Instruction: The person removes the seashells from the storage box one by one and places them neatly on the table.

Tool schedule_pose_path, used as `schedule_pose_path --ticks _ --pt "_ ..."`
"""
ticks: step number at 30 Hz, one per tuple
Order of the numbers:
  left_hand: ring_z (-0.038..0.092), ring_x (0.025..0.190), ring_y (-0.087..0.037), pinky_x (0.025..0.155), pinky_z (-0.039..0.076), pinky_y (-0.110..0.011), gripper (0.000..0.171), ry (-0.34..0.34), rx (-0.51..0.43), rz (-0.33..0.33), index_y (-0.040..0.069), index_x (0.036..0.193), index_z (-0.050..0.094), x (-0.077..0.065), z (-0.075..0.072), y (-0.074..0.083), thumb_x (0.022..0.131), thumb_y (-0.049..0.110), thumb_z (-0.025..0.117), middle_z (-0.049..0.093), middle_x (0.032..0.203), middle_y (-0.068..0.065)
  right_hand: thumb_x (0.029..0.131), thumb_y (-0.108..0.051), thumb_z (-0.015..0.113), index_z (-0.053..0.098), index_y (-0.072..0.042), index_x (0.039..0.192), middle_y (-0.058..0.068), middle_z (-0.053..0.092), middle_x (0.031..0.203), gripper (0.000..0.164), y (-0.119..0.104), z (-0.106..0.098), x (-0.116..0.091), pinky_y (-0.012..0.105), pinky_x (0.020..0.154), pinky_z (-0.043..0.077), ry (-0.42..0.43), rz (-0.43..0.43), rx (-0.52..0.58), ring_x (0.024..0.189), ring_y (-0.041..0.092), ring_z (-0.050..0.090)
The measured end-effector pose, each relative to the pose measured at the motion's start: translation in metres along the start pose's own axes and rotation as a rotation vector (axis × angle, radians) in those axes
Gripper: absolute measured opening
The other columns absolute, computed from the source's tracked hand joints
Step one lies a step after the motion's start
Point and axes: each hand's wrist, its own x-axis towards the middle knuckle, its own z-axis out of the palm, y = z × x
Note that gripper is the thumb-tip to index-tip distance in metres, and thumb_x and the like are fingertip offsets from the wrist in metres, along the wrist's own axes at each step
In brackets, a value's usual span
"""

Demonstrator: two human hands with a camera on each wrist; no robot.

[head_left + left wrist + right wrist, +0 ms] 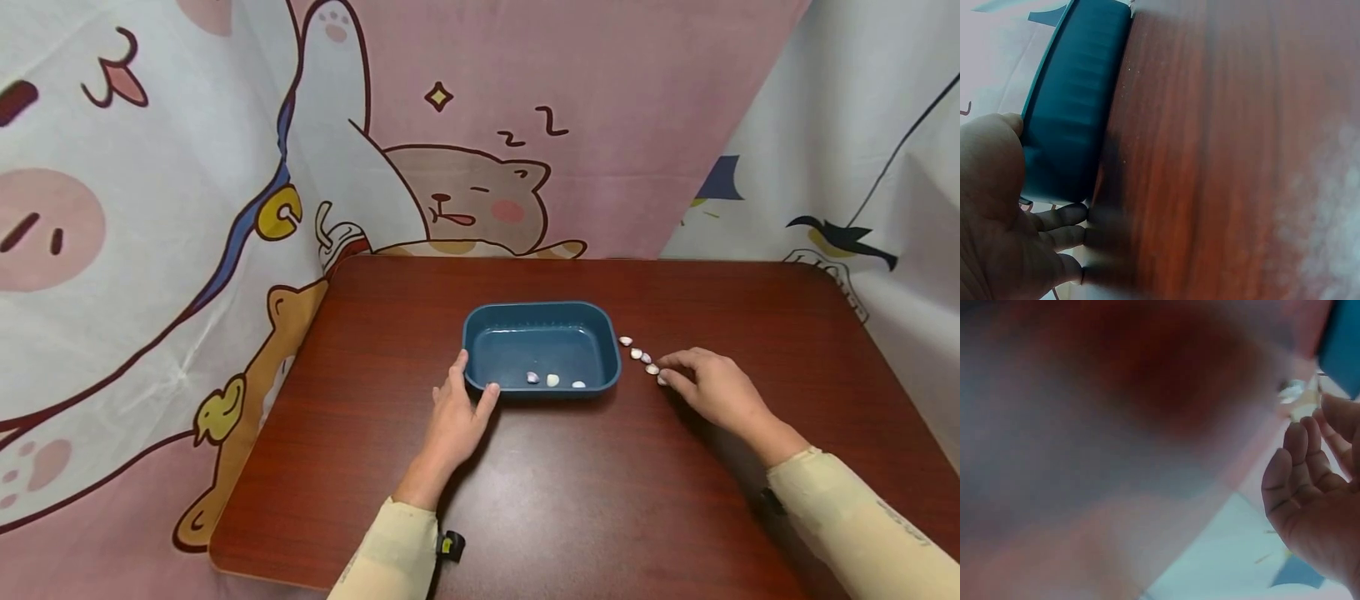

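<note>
Against the tray (532, 352), the left hand (453, 425) lies spread; whether the right hand (722, 392) pinches a half-hidden shell (661, 381) is unclear.

- Your tray (540, 354) is dark teal blue.
- Your shells (552, 380) are white, cream and purplish.
- Your table (570, 483) shows reddish-brown wood grain.
- Your sleeves (396, 542) are pale yellow-cream.
- You face a pink-and-white cloth (622, 108) printed with cartoon animals.

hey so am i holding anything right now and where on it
Your left hand braces the blue tray at its near-left corner. Your right hand is at the nearest shell; whether it's pinched can't be told.
</note>
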Motion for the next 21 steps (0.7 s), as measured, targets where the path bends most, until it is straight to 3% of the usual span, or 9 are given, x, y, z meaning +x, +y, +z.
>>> schedule_pose_path --ticks 4,6,8,10,13,15,18,21 --pt "0.035 0.161 -0.035 0.130 0.017 -0.071 0.082 0.003 0.000 -0.005 0.013 0.171 0.017 0.001 -0.004 0.001 0.109 0.053 0.054 0.025 0.179 -0.004 0.096 -0.011 0.080 0.081 -0.008 0.111 0.008 0.079 0.102 0.016 -0.040 -0.003 0.023 0.041 0.072 0.055 0.094 -0.068 0.065 0.083 0.021 0.068" --pt "0.035 0.161 -0.035 0.130 0.017 -0.071 0.083 0.008 -0.001 -0.007 0.014 0.171 0.017 0.001 -0.006 0.001 0.109 0.053 0.055 0.025 0.179 -0.004 0.096 -0.011 0.079 0.081 -0.008 0.113 0.007 0.079 0.103 0.017 -0.065 0.001 0.038 0.038 0.071 0.056 0.069 -0.116 0.103 0.083 0.019 0.067" --pt "0.036 0.161 -0.035 0.130 0.018 -0.070 0.083 0.009 -0.003 -0.010 0.014 0.171 0.017 0.001 -0.006 0.002 0.109 0.053 0.055 0.026 0.179 -0.004 0.098 -0.014 0.079 0.081 -0.008 0.117 0.007 0.080 0.107 0.020 -0.088 0.007 0.053 0.039 0.076 0.059 -0.026 -0.152 0.134 0.086 0.018 0.069" --pt "0.037 0.160 -0.036 0.130 0.018 -0.070 0.083 0.008 -0.004 -0.011 0.014 0.171 0.017 0.000 -0.005 0.003 0.109 0.053 0.055 0.027 0.178 -0.005 0.099 -0.017 0.077 0.079 -0.007 0.122 0.008 0.079 0.111 0.025 -0.105 0.016 0.068 0.042 0.081 0.062 -0.184 -0.140 0.152 0.089 0.017 0.072" --pt "0.038 0.160 -0.036 0.130 0.019 -0.070 0.083 -0.003 -0.006 -0.018 0.015 0.171 0.018 -0.003 -0.001 0.004 0.109 0.054 0.055 0.029 0.178 -0.007 0.098 -0.022 0.080 0.079 -0.006 0.120 0.007 0.079 0.107 0.027 -0.116 0.034 0.087 0.042 0.083 0.062 -0.408 -0.096 0.119 0.087 0.014 0.070" --pt "0.039 0.159 -0.036 0.130 0.019 -0.070 0.083 -0.008 -0.007 -0.022 0.016 0.171 0.018 -0.005 0.001 0.004 0.108 0.055 0.055 0.031 0.177 -0.008 0.095 -0.022 0.083 0.079 -0.006 0.115 0.006 0.078 0.101 0.026 -0.116 0.045 0.097 0.039 0.081 0.061 -0.509 -0.073 0.085 0.085 0.014 0.068" --pt "0.040 0.158 -0.037 0.129 0.020 -0.072 0.082 0.002 -0.006 -0.019 0.015 0.171 0.019 -0.006 0.004 0.002 0.108 0.055 0.055 0.033 0.176 -0.009 0.090 -0.020 0.088 0.079 -0.008 0.101 0.002 0.074 0.089 0.019 -0.120 0.056 0.106 0.037 0.078 0.057 -0.571 -0.109 0.011 0.082 0.013 0.064" --pt "0.042 0.157 -0.038 0.127 0.021 -0.074 0.083 0.028 -0.011 0.001 0.014 0.170 0.021 -0.004 0.004 0.001 0.108 0.056 0.055 0.034 0.175 -0.010 0.088 -0.013 0.088 0.077 -0.010 0.091 -0.001 0.072 0.083 0.011 -0.125 0.060 0.107 0.034 0.076 0.056 -0.570 -0.146 -0.013 0.079 0.012 0.062"
